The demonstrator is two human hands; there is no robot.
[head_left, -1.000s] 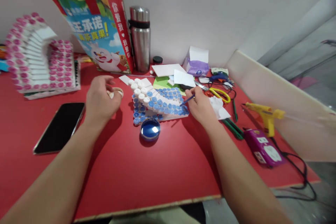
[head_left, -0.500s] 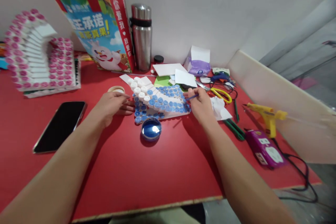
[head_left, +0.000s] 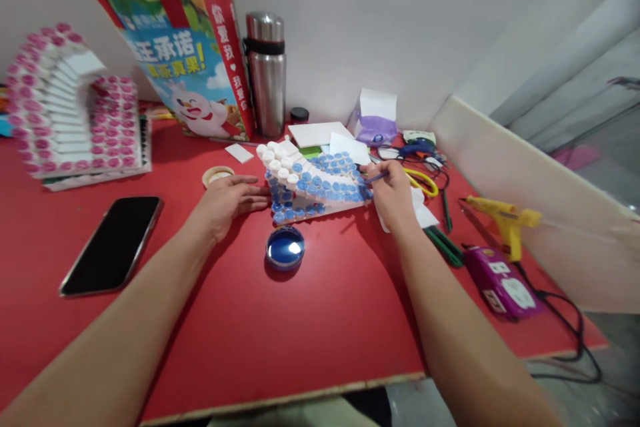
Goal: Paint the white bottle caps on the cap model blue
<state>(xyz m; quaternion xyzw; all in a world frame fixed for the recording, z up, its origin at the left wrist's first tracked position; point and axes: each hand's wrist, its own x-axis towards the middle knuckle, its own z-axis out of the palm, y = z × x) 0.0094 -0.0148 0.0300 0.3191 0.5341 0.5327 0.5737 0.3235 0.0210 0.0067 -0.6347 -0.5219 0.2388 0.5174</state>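
Observation:
In the middle of the red table stands a curved white paper model (head_left: 315, 183) covered in small rolled rosettes, most painted blue and those at its upper left still white. My left hand (head_left: 237, 200) has its fingers stretched out at the model's left side. My right hand (head_left: 393, 190) pinches a thin dark paintbrush (head_left: 376, 177) at the model's right end. The brush tip is too small to make out against the rosettes. Just in front of the model sits a small round pot of dark blue paint (head_left: 285, 248).
Left lie a phone (head_left: 113, 245) and a tape roll (head_left: 218, 175); a pink-rosetted model (head_left: 75, 113) stands behind. A bag (head_left: 185, 67) and steel flask (head_left: 267, 77) line the wall. Right are yellow-handled scissors (head_left: 423, 181), a green cutter (head_left: 444, 246), a glue gun (head_left: 505, 217) and purple pack (head_left: 500, 281).
The model has shifted and turned slightly to the right, with both hands moving along. A small white card behind its left end now shows apart from it.

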